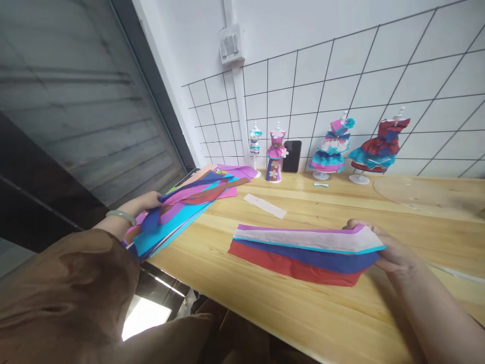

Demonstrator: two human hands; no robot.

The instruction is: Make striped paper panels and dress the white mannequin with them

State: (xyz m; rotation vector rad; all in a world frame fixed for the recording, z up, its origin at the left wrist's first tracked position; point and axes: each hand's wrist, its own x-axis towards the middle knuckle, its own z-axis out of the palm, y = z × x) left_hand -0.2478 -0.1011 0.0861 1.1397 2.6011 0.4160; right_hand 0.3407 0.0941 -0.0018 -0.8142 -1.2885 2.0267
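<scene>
My right hand (396, 255) is closed on one end of layered crepe paper strips (303, 242), in purple, white, light blue, dark blue and red. They stretch leftward above the wooden table, and some of the fingers are hidden behind them. At the left, my left hand (150, 200) grips the near edge of strips on a pile of coloured paper sheets (178, 227). Its fingertips are partly covered by the paper. Between the two lies a pale paper strip (265, 206), flat on the table.
Along the tiled wall stand several small dress forms in paper dresses, among them a pink one (277, 151) and a red-blue one (382, 146). A black phone (292, 156) leans there. A small bow (320, 185) and a clear round sheet (413, 192) lie on the table (212, 263).
</scene>
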